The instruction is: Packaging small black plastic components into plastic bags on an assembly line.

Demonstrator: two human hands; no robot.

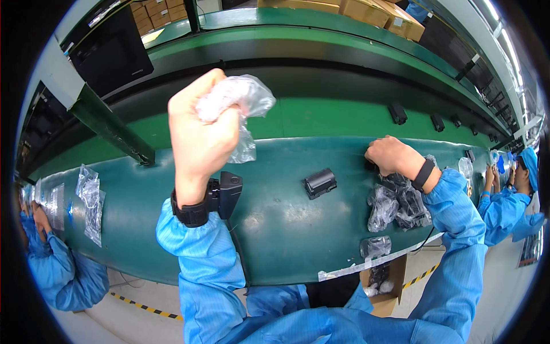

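My left hand (197, 129) is raised over the far edge of the green worktable (281, 229), its fingers wrapped round a crumpled clear plastic bag (249, 94). A strap with a black device (229, 192) sits on that wrist. Over on the right, my right hand (392, 155) is closed low over the table; something dark shows under its fingers, but I cannot make out what. Just beside it lies a pile of dark parts in clear bags (395, 200). A bare black plastic part (319, 183) rests on the table between my hands.
Beyond the table runs a green conveyor belt (321, 117) carrying several black parts (397, 113). A green post (112, 123) stands at the left, near flat plastic bags (90, 203). Co-workers in blue sit at left (63, 264) and right (507, 200). Below the table edge is a cardboard box (395, 281).
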